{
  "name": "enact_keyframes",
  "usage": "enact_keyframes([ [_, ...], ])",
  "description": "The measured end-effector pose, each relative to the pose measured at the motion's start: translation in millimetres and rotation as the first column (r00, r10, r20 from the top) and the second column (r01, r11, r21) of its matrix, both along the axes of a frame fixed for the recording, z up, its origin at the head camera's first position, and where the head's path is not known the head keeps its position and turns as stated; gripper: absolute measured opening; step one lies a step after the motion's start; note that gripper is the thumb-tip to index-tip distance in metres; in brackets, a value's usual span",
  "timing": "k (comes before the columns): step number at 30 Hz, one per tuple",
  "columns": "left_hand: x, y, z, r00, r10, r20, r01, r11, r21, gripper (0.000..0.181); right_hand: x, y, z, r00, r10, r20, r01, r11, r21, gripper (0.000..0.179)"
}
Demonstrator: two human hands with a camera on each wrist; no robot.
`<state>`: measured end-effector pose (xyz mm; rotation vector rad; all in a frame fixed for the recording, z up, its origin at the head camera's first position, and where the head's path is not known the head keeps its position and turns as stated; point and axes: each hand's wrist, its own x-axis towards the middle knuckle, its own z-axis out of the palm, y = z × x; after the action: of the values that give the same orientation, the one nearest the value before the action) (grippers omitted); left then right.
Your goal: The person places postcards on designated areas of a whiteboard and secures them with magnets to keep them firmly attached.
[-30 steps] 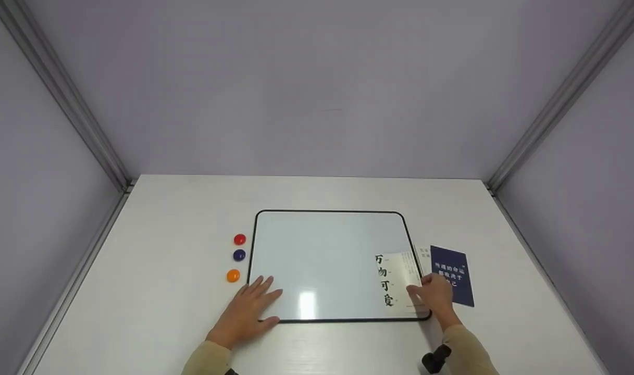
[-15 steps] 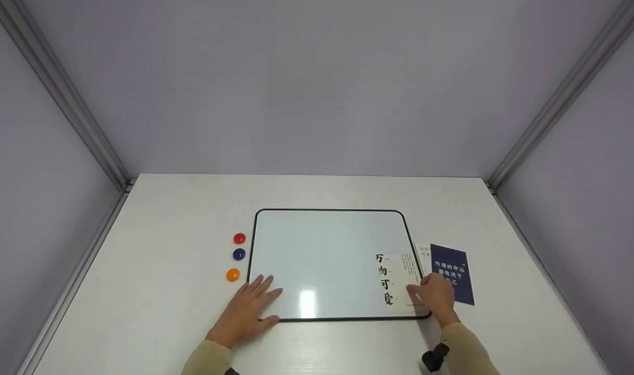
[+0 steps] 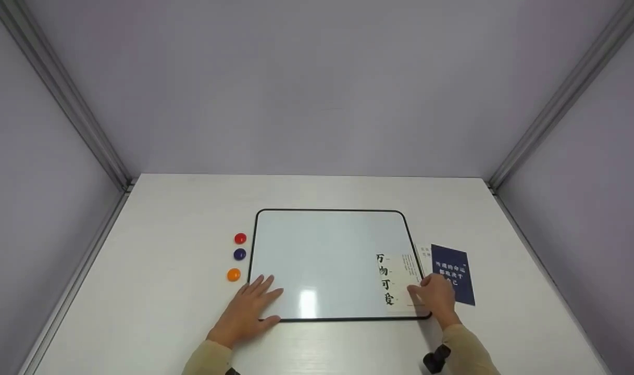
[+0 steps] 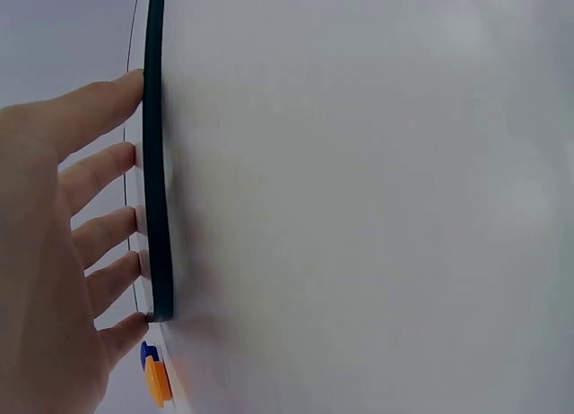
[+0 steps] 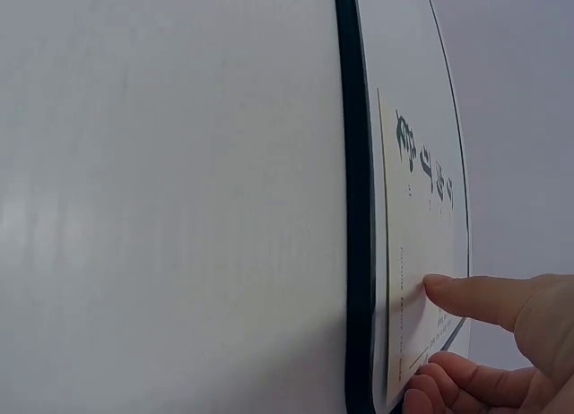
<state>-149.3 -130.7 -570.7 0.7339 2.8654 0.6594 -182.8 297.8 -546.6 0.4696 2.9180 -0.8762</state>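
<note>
A whiteboard (image 3: 322, 250) with a black rim lies on the table. My left hand (image 3: 247, 316) rests on its near left corner, fingers spread; in the left wrist view the fingertips of that hand (image 4: 54, 244) meet the board along the rim. On the board's near right corner lies a cream card (image 3: 398, 294) with black brush-style characters. My right hand (image 3: 435, 296) pinches the card's right side. In the right wrist view the thumb of this hand (image 5: 538, 333) presses the face of the card (image 5: 421, 226), other fingers curled at its edge, their tips partly hidden.
Red (image 3: 240, 238), blue (image 3: 239, 254) and orange (image 3: 234, 274) round magnet-like buttons lie in a column left of the board. Right of it, a dark blue card (image 3: 452, 265) with white characters overlaps a pale card (image 3: 425, 255). Walls enclose the table (image 3: 139, 234).
</note>
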Motion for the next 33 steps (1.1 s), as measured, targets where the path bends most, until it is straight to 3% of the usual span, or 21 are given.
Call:
enact_keyframes([
  [25,-3.3,0.6,-1.8,1.0,0.002,0.023,-0.002,1.0,-0.008,0.055,1.8,-7,-4.3,0.999,-0.038,0.008,0.039,0.999,-0.035,0.033],
  [33,-1.0,2.9,1.4,1.0,0.026,0.011,-0.026,0.999,-0.018,0.053,9.3,-9,-6.2,0.998,0.019,-0.059,-0.02,1.0,-0.013,0.029],
])
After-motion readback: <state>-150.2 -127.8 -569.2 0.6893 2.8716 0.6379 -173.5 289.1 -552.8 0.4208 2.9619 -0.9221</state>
